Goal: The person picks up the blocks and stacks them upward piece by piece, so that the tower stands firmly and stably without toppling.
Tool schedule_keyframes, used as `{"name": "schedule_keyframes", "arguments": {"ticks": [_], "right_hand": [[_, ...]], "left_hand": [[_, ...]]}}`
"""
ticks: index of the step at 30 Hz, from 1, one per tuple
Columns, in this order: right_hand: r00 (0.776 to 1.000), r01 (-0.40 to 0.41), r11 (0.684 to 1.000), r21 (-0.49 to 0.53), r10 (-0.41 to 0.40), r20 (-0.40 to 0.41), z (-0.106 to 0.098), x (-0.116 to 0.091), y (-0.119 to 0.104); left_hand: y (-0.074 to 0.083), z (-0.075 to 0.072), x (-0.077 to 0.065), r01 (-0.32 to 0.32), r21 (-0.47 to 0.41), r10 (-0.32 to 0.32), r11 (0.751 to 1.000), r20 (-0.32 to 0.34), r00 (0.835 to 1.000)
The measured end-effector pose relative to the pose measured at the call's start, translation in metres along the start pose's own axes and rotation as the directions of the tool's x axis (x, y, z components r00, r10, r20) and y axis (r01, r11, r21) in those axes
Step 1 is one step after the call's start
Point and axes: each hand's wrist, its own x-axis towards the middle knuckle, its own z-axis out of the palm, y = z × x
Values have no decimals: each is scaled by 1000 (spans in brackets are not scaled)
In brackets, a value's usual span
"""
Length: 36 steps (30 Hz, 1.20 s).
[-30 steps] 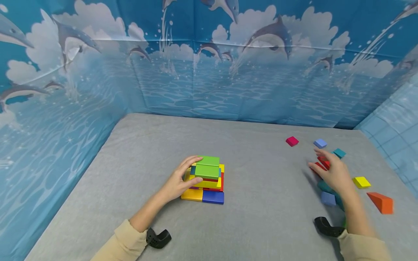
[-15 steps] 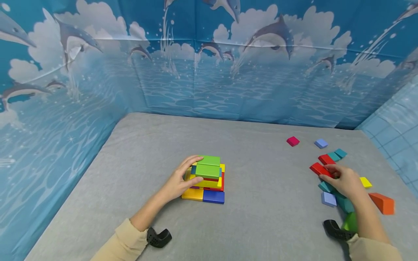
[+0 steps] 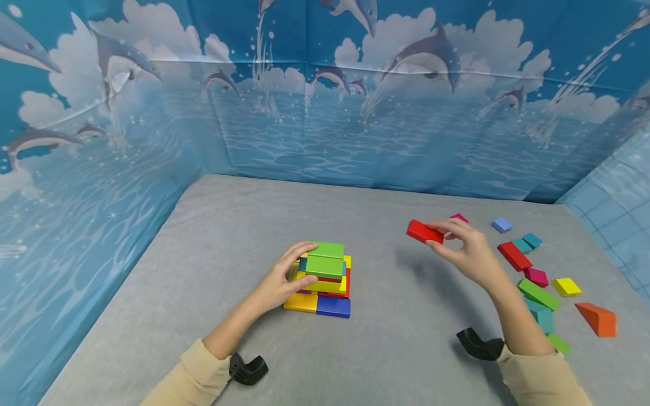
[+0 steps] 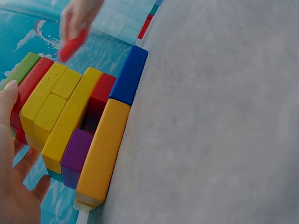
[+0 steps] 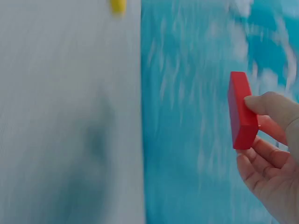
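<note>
A layered stack of coloured wooden blocks stands on the grey cloth, left of centre. Two green blocks (image 3: 325,266) lie on top, and a yellow-orange block (image 3: 301,303) and a blue block (image 3: 333,307) form the base's front. My left hand (image 3: 276,285) rests at the stack's upper left, thumb near the front and fingertips near the back. In the left wrist view its other fingers spread loosely beside the yellow blocks (image 4: 65,128). My right hand (image 3: 469,254) pinches a red rectangular block (image 5: 242,112) between thumb and fingers, raised above the cloth right of the stack.
Loose blocks are scattered at the right: a red block (image 3: 514,256), a yellow block (image 3: 566,286), an orange wedge (image 3: 596,320), a green block (image 3: 538,294) and several others. A dolphin-print curtain (image 3: 325,135) borders the grey cloth (image 3: 386,349) at the back and sides.
The right hand reached into the loose blocks, took hold of a red block and lifted it leftward toward the stack. Some neighbouring blocks shifted. The left hand stays at the stack.
</note>
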Motion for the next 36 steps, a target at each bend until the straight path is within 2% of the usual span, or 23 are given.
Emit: {"name": "schedule_keyframes", "arguments": {"ticks": [3, 5, 9, 13, 21, 36], "right_hand": [[995, 99, 991, 91, -101, 10, 18, 15, -28], [989, 135, 979, 150, -142, 37, 29, 23, -46], [971, 174, 955, 239, -206, 118, 49, 34, -74], [956, 175, 944, 279, -231, 183, 65, 39, -91], [955, 151, 957, 247, -205, 212, 86, 44, -101], [948, 185, 949, 255, -240, 206, 95, 45, -103]], "left_hand": [[0, 0, 0, 0, -1, 0, 1000, 1, 1000], [0, 0, 0, -3, -1, 3, 1000, -1, 1000], [0, 0, 1, -4, -4, 4, 1000, 2, 1000], [0, 0, 1, 20, -8, -20, 1000, 7, 1000], [-4, -1, 1, 38, -47, -37, 998, 25, 999], [-4, -1, 1, 34, -50, -32, 998, 34, 999]]}}
